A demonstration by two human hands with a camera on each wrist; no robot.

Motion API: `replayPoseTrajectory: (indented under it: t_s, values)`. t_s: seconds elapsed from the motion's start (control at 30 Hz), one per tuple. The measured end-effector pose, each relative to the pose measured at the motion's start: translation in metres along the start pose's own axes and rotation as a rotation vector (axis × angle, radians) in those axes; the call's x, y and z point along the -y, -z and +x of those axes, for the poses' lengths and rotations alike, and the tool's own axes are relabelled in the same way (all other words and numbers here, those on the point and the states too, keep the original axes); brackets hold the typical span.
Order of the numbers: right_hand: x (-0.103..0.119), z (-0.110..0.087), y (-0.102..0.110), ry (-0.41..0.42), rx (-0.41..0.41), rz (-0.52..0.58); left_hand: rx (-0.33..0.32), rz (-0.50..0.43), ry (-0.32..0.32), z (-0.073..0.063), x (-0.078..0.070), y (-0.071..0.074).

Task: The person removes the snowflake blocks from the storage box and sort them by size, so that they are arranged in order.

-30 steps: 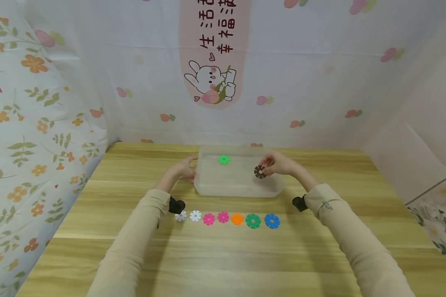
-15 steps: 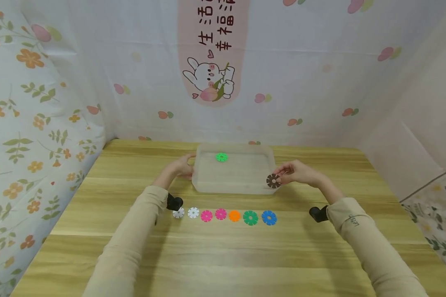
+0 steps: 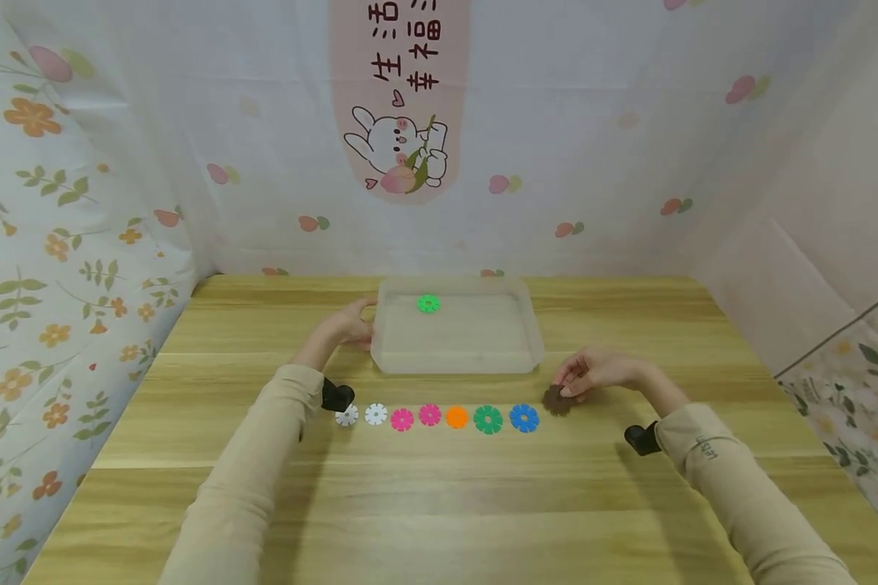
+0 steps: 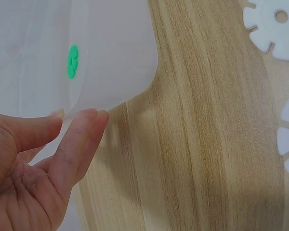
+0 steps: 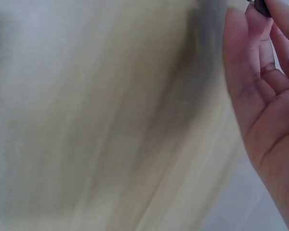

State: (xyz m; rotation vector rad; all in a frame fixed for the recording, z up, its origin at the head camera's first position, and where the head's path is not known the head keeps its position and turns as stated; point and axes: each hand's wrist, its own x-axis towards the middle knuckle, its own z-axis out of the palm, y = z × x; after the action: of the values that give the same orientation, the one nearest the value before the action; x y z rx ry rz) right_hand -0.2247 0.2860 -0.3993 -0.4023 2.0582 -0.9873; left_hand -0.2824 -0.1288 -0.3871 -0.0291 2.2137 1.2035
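In the head view my right hand [image 3: 596, 371] pinches a brown notched plastic snowflake disc [image 3: 557, 400], just above the table right of the blue disc [image 3: 523, 418]. Only a dark sliver of the brown disc [image 5: 263, 6] shows at the top of the blurred right wrist view. My left hand [image 3: 347, 323] holds the left side of a translucent white plastic tray [image 3: 457, 366], thumb and fingers at its wall, as the left wrist view shows close up. One bright green disc [image 3: 428, 304] lies in the tray near its back left.
A row of discs lies in front of the tray: two white ones [image 3: 376, 414], two pink ones [image 3: 429, 415], an orange one [image 3: 457, 418], a green one [image 3: 488, 419] and the blue one. Printed cloth [image 3: 578, 162] hangs behind the wooden table [image 3: 439, 504].
My right hand has carried the brown disc out from over the tray, rightward and toward me, down near the row's right end. The left hand stays at the tray.
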Motion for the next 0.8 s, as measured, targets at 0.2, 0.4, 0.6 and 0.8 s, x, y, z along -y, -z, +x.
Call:
replayPoseTrajectory:
  t_s: [0.2,0.4,0.6,0.8]
  values:
    - [-0.004,0.004,-0.008,0.02,0.013,-0.075,0.0,0.018,-0.001,-0.001,-0.001,0.001]
    - [-0.001,0.005,-0.014,0.06,-0.036,-0.176,0.001,0.01,0.002,-0.001,0.001,0.002]
    - [0.006,0.004,-0.014,0.092,-0.089,-0.233,-0.005,0.027,-0.018,-0.001,0.002,0.004]
    - [0.023,0.002,-0.006,0.07,-0.096,-0.282,0.002,0.028,-0.012,0.001,0.002,0.003]
